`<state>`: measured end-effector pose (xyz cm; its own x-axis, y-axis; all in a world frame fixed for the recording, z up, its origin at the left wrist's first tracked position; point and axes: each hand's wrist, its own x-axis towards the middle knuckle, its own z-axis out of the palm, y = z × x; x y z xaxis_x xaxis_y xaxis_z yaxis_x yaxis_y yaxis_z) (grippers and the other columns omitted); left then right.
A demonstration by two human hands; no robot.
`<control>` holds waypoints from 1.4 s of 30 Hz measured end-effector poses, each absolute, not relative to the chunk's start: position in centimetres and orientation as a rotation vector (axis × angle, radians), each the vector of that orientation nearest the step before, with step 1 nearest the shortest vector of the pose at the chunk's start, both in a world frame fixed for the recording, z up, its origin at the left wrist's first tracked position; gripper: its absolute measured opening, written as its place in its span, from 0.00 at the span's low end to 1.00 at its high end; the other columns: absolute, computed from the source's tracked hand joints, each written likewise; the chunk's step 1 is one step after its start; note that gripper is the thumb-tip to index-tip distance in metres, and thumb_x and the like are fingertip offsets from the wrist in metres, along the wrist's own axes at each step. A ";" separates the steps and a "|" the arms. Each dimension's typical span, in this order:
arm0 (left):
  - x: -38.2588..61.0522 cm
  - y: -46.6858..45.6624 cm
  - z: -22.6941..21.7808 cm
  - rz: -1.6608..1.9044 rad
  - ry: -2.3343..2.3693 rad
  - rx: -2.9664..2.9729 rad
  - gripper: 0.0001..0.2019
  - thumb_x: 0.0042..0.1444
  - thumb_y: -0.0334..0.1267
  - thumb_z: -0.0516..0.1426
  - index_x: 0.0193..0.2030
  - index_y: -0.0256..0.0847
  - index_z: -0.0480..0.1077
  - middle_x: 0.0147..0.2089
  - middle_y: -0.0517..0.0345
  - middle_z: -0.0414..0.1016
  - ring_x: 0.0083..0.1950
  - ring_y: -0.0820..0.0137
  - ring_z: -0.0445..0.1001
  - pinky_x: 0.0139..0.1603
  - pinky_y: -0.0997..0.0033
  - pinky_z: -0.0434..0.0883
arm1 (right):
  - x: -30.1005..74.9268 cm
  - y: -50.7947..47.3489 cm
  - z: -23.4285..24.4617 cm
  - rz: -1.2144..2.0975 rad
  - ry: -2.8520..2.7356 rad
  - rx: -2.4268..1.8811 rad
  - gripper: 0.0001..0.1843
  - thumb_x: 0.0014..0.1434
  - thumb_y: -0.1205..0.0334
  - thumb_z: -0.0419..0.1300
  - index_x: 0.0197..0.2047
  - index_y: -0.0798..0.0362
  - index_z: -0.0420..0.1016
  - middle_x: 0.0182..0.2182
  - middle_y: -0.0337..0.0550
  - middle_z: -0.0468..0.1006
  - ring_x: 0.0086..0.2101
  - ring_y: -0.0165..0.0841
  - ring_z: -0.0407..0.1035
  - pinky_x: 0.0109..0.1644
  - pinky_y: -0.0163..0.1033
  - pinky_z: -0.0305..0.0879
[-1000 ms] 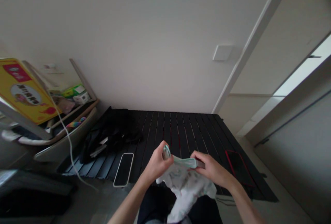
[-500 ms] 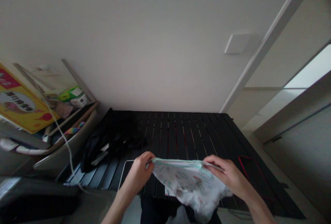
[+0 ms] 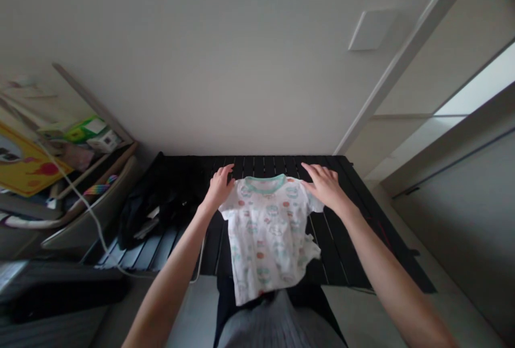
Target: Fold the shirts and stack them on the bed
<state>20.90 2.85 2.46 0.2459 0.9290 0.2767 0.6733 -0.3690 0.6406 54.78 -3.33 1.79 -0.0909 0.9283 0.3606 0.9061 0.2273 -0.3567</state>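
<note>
A small white short-sleeved shirt (image 3: 267, 230) with a mint-green collar and a coloured print lies spread on the black slatted table (image 3: 332, 241). Its collar points toward the wall, and its lower hem hangs over the near edge above my lap. My left hand (image 3: 219, 186) is at the left shoulder, fingers apart from the thumb. At the opposite shoulder, my right hand (image 3: 325, 184) has its fingers stretched out and its thumb by the sleeve. Neither hand grips the cloth.
Dark crumpled cloth (image 3: 161, 203) lies on the table's left part. A cart (image 3: 92, 214) with packages and a yellow box (image 3: 28, 163) stands at the left, a white cable (image 3: 98, 224) hanging across it. The wall (image 3: 241, 69) closes off the far side.
The shirt, held up bunched by its collar edge, has come down flat onto the table. Both hands have moved forward and let go of it, their fingers now spread.
</note>
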 end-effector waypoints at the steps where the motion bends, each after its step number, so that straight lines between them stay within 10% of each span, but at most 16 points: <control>1: 21.5 2.7 0.7 0.919 1.544 2.158 0.18 0.55 0.29 0.52 0.52 0.41 0.68 0.49 0.50 0.72 0.52 0.64 0.70 0.54 0.60 0.67 | 54.8 -3.8 -0.1 -0.013 -2.004 -1.708 0.25 0.63 0.54 0.52 0.61 0.51 0.64 0.52 0.55 0.71 0.52 0.48 0.65 0.53 0.55 0.61; 7: 25.7 -4.8 -10.2 0.561 1.654 2.253 0.17 0.58 0.29 0.49 0.53 0.40 0.68 0.53 0.49 0.72 0.55 0.62 0.70 0.56 0.58 0.67 | 51.5 -11.4 -12.7 0.176 -1.973 -1.746 0.23 0.63 0.61 0.46 0.60 0.51 0.66 0.56 0.53 0.68 0.56 0.43 0.63 0.56 0.49 0.63; 12: 26.9 -9.3 -16.2 0.458 1.929 2.347 0.26 0.63 0.37 0.46 0.68 0.36 0.53 0.70 0.44 0.53 0.71 0.56 0.50 0.66 0.49 0.55 | 48.1 -16.6 -18.5 0.109 -2.011 -1.832 0.27 0.64 0.59 0.47 0.66 0.53 0.57 0.66 0.52 0.55 0.64 0.44 0.50 0.63 0.51 0.55; 22: 26.0 -2.9 -17.2 0.406 1.829 2.492 0.29 0.64 0.43 0.46 0.71 0.37 0.48 0.73 0.50 0.44 0.72 0.58 0.45 0.70 0.52 0.46 | 45.9 -12.5 -18.0 -0.014 -1.932 -2.150 0.33 0.63 0.54 0.49 0.69 0.54 0.51 0.70 0.56 0.40 0.66 0.54 0.38 0.65 0.63 0.37; 36: 24.1 -4.8 -15.9 0.588 1.630 2.439 0.20 0.65 0.31 0.42 0.59 0.41 0.65 0.65 0.52 0.64 0.66 0.65 0.60 0.65 0.57 0.59 | 47.5 -14.4 -18.2 -0.035 -1.894 -1.868 0.35 0.63 0.57 0.50 0.70 0.51 0.45 0.69 0.51 0.46 0.65 0.48 0.47 0.63 0.57 0.51; 42: 22.7 -11.2 -16.1 0.368 1.731 2.510 0.27 0.64 0.35 0.46 0.70 0.42 0.50 0.71 0.53 0.52 0.71 0.63 0.49 0.68 0.56 0.56 | 47.3 -17.5 -18.1 0.016 -2.007 -1.936 0.35 0.63 0.56 0.50 0.70 0.49 0.46 0.70 0.47 0.42 0.66 0.50 0.42 0.65 0.59 0.48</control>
